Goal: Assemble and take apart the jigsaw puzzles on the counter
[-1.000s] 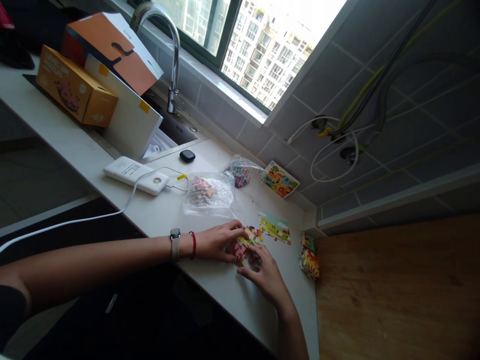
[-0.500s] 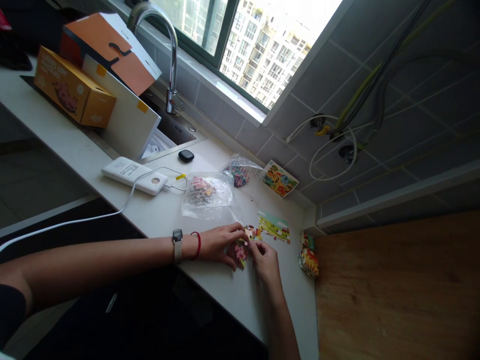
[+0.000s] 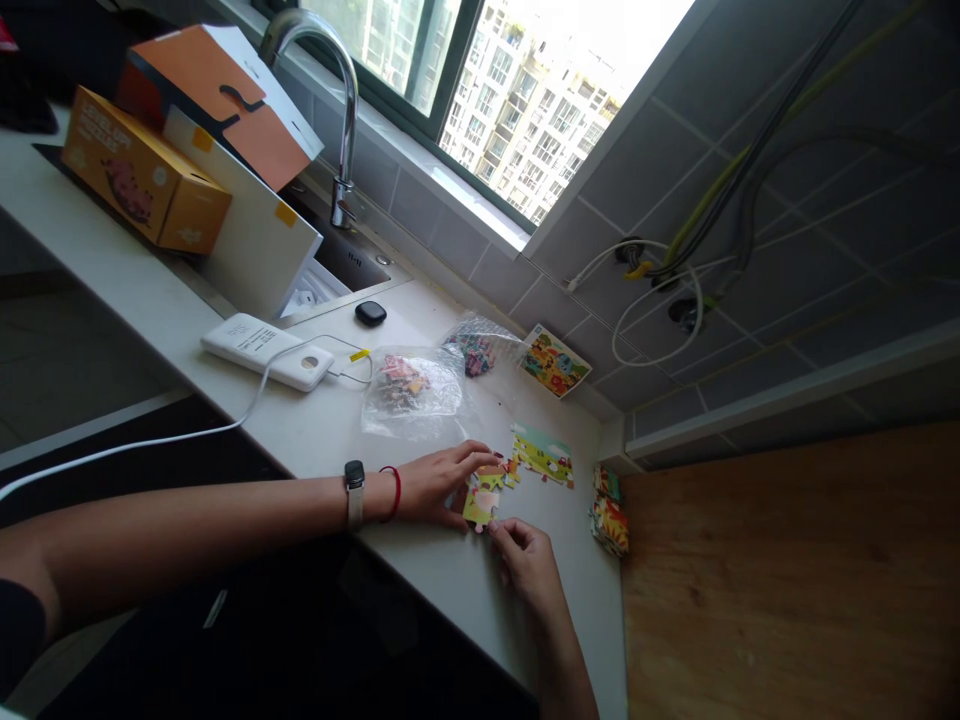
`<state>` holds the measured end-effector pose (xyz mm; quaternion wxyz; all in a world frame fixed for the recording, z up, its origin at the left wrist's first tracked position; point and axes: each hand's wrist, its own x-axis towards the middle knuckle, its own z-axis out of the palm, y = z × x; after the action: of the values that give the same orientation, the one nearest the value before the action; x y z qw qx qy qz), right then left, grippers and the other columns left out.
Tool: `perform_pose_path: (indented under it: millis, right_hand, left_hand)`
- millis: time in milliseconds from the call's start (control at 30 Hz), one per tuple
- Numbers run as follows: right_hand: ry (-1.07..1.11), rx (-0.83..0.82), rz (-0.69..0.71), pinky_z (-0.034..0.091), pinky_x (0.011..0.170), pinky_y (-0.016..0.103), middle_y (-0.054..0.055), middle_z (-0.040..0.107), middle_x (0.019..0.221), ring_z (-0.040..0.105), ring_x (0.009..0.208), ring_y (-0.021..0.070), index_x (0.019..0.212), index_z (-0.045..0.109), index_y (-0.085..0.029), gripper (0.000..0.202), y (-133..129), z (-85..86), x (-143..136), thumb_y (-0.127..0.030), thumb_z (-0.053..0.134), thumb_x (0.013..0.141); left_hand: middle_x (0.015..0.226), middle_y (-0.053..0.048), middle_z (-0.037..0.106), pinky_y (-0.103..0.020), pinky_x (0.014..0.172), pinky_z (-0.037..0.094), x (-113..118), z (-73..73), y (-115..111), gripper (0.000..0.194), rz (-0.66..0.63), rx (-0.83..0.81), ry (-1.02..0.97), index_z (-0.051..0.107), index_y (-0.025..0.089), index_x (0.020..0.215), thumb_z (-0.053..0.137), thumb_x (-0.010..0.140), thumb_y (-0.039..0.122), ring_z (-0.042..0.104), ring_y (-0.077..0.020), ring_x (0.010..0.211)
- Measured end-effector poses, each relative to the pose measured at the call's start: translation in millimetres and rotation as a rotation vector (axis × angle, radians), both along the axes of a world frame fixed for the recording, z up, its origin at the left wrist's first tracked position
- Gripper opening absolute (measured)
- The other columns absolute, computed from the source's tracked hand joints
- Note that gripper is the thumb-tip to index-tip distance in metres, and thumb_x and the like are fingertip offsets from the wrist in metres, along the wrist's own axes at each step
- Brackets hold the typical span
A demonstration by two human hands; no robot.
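Yellow-green and pink jigsaw puzzle pieces (image 3: 481,502) lie on the white counter between my hands. My left hand (image 3: 439,487) rests at their left side, thumb and fingers apart, its fingertips by the upper pieces. At the lower right corner, my right hand (image 3: 529,560) pinches the edge of a puzzle piece between thumb and forefinger. Just beyond lies a joined strip of puzzle (image 3: 544,455) with a green field and sky. Part of the pieces is hidden under my left hand.
Clear bags of puzzle pieces (image 3: 412,390) lie behind my left hand. A picture card (image 3: 555,362) leans on the wall. Stacked pieces (image 3: 610,525) sit by the wooden panel (image 3: 787,570). A white power bank (image 3: 266,350) with a cable and an orange box (image 3: 142,180) are leftward.
My right hand has moved down and slightly left, toward the counter's near edge. A yellow-green piece now shows where the pink one was between my hands. My left hand has barely moved.
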<state>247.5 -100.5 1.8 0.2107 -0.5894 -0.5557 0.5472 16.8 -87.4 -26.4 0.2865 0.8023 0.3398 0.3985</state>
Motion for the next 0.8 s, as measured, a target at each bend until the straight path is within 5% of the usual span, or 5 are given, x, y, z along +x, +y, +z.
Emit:
perform_pose_path:
  millis: [200, 300, 433, 533, 800]
  right_hand:
    - [-0.143, 0.014, 0.137, 0.023, 0.041, 0.024, -0.006, 0.047, 0.047, 0.034, 0.040, 0.0083, 0.062, 0.057, -0.019, 0.051, 5, 6.4, -3, -0.066, 0.077, 0.067]
    - [-0.221, 0.148, 0.191, 0.031, 0.046, 0.025, -0.004, 0.050, 0.049, 0.041, 0.045, 0.0114, 0.063, 0.058, -0.019, 0.050, 17, 9.9, -1, -0.066, 0.074, 0.072]
    - [-0.410, 0.468, 0.140, 0.048, 0.067, 0.031, 0.005, 0.069, 0.081, 0.060, 0.068, 0.0199, 0.092, 0.073, -0.019, 0.039, 41, 17.5, -6, -0.055, 0.073, 0.077]
    - [-0.539, 0.574, 0.207, 0.051, 0.082, 0.036, 0.011, 0.068, 0.109, 0.066, 0.090, 0.0258, 0.111, 0.073, -0.020, 0.043, 57, 20.8, -15, -0.043, 0.078, 0.075]
    - [-0.715, 0.560, 0.396, 0.048, 0.082, 0.032, 0.008, 0.068, 0.107, 0.066, 0.096, 0.0253, 0.104, 0.076, -0.024, 0.032, 67, 34.8, -28, -0.039, 0.081, 0.076]
  left_hand:
    - [0.145, -0.019, 0.055, -0.051, 0.109, 0.044, 0, -1.8, 0, 0.094, -0.032, -0.010, 0.118, 0.033, 0.022, 0.153, 0.082, 0.076, 0.044, 0.055, -0.0368, 0.132]
    - [0.142, -0.018, 0.058, -0.048, 0.108, 0.044, 0, -0.5, 0, 0.087, -0.023, -0.012, 0.119, 0.036, 0.022, 0.150, 0.080, 0.078, 0.043, 0.059, -0.0349, 0.127]
    - [0.142, -0.015, 0.059, -0.046, 0.110, 0.043, 0, 4.3, 0, 0.082, -0.027, -0.018, 0.114, 0.041, 0.023, 0.145, 0.082, 0.076, 0.038, 0.059, -0.0332, 0.128]
    - [0.138, -0.014, 0.061, -0.045, 0.109, 0.044, -1, 4.9, 0, 0.082, -0.021, -0.026, 0.121, 0.043, 0.023, 0.143, 0.084, 0.073, 0.036, 0.060, -0.0331, 0.126]
    - [0.141, -0.015, 0.053, -0.046, 0.109, 0.045, -2, -0.5, 1, 0.086, -0.049, -0.028, 0.053, 0.043, 0.024, 0.143, 0.086, 0.069, 0.033, 0.053, -0.0340, 0.131]
